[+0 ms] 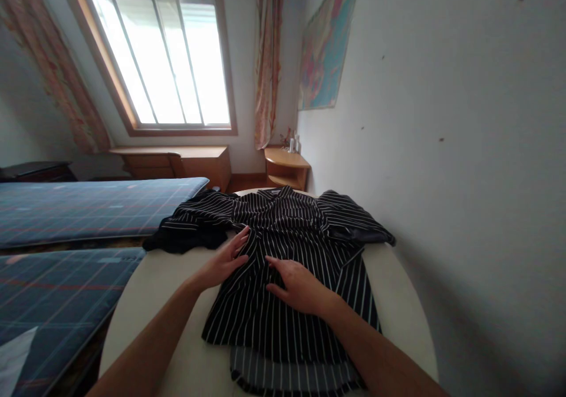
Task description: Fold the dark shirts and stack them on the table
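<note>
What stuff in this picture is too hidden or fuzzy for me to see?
In the head view:
Middle of the round cream tabletop: hidden under the black-and-white striped cloth garment.
Palm of the bare right hand: turned away, hidden by the hand.
Any lettering on the multicoloured wall map: too small and blurred.
Outdoors beyond the wood-framed glass window: washed out by glare.
</note>
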`<state>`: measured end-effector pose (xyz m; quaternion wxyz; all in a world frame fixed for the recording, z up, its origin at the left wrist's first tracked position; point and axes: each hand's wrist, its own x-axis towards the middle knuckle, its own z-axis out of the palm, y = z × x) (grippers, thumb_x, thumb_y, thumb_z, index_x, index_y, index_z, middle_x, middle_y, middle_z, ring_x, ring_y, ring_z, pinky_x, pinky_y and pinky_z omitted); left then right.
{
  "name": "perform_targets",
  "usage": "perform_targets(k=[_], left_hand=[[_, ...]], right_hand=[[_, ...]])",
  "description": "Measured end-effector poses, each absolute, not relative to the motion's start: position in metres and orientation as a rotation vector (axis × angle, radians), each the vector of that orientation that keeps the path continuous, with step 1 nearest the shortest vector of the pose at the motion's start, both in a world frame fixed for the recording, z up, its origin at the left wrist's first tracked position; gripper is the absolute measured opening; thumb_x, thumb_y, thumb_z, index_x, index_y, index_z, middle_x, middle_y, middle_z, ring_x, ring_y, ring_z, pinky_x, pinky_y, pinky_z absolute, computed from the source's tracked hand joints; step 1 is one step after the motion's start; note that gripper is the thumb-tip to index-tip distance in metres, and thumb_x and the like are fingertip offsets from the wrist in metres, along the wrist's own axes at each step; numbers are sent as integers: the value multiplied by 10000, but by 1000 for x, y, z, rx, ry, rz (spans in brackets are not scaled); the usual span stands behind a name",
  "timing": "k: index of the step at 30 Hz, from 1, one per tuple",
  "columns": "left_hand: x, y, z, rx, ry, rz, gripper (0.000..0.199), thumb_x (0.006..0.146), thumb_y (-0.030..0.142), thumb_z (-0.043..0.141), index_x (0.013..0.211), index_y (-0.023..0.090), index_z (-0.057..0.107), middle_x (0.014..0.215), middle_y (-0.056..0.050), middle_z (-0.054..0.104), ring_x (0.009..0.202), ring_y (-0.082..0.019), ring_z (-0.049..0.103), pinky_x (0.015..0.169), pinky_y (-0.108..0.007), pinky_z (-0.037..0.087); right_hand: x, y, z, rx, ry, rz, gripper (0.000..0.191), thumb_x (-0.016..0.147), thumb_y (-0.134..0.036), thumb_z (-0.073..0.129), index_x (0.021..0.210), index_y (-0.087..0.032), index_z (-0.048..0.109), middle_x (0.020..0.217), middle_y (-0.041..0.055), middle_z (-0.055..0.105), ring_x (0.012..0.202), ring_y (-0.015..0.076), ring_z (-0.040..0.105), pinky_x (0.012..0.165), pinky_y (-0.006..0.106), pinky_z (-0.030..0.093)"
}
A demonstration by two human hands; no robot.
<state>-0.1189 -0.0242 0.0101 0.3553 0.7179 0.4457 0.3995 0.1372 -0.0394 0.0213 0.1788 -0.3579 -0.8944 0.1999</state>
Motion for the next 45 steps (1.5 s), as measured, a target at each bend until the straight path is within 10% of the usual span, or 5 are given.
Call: perform_targets(k=[9,17,25,36,45], left_hand=[[-120,-25,16,2009,1581,1033,654,817,96,489,1454,226,418,1288,-72,660,1159,-230,632,1056,-421,459],[-156,-12,20,1710,2053,1179,376,795,293,625,1160,203,603,1022,-57,741,914,-236,694,843,-351,516],[-151,-23,5,1507,1688,836,825,689,481,738,1368,102,460,557,87,527,472,-123,477,443,-223,309],[-144,-14,26,1427,1489,1293,612,705,557,712,1130,116,705,796,-40,686,650,-148,583,577,-257,464],[-132,-25,25,1584,1402,1136,707,682,323,703,1357,183,545,1284,-113,619,709,-123,608,615,-259,501]], right_hand=[[153,-31,19,-1006,-2577,615,608,905,-484,605,1441,-237,456,1449,118,518,1399,293,396,1177,544,236],[154,-28,11,-1087,-2722,567,473,968,-452,516,1412,-291,497,1560,63,389,1475,334,241,1167,633,178],[173,2,-5,-1342,-2605,284,431,994,-236,394,1406,-264,516,1513,73,461,1438,271,341,1158,556,266],[180,12,-11,-1332,-2598,249,436,976,-193,411,1391,-229,537,1499,83,476,1418,282,368,1143,531,314],[178,13,-11,-1330,-2594,269,437,979,-193,409,1398,-207,532,1500,91,473,1422,278,360,1155,510,306]])
